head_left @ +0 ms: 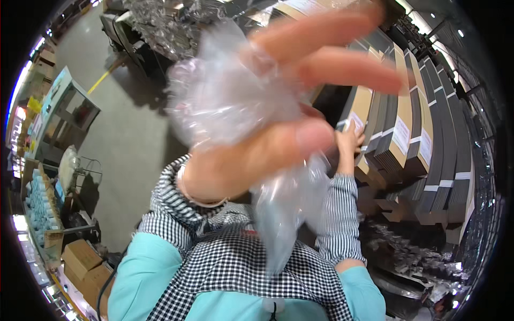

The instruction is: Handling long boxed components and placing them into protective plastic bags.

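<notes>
My left hand point(241, 160) is raised close to the head camera, large and slightly smeared by motion. Crumpled clear plastic film point(225, 107) is caught between its thumb and palm, while two fingers stretch out to the right. A loose end of the film hangs down below the thumb, in front of my checked apron. Farther off, my right hand point(349, 140) touches the near side of a strapped bundle of flat brown cardboard point(360, 109), its fingers apart. My left hand and the film hide part of the space between.
More strapped cardboard bundles point(399, 134) stand in rows on the right. Clear plastic scraps point(423, 246) lie at the lower right, and another plastic heap point(160, 27) is at the back. On the left are a pale green bench point(56, 104) and brown boxes point(83, 262).
</notes>
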The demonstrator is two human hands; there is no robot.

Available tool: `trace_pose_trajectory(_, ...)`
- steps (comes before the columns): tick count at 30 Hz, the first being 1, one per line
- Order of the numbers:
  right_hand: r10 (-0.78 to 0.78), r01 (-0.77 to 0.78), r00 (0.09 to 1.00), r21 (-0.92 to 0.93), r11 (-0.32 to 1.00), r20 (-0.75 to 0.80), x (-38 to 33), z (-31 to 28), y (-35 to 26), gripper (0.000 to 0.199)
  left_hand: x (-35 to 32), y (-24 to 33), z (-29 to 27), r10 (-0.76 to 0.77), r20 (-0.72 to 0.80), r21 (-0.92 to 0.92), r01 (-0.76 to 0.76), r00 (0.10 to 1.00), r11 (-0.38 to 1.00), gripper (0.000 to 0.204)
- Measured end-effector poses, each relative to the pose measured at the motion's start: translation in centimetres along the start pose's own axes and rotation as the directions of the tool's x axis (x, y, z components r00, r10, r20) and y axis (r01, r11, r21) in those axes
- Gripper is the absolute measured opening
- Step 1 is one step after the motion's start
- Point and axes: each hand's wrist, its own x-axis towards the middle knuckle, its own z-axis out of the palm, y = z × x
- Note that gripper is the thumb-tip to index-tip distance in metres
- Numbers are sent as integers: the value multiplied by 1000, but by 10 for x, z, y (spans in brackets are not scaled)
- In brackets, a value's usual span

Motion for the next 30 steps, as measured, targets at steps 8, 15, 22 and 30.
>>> trace_pose_trajectory(8,-459,459,885,293,839,-75,-202,-44,-2,72,-146,-33,-28,-426,-761,-106,553,490,826,19)
trace_pose_trajectory(15,-346,358,902,894,268,-258,-269,-113,-76,40,-144,-12,12,-517,-672,-148,588,530,795,21)
trace_pose_trajectory(22,-248,676,708,533,509,-661,-252,-150,-50,14,-167,4,24,-708,-299,-179,691,640,700,46)
trace_pose_trajectory(30,-55,403,915,903,151,-399,-262,-145,-31,13,-186,-6,27,-785,-382,-280,748,488,601,8)
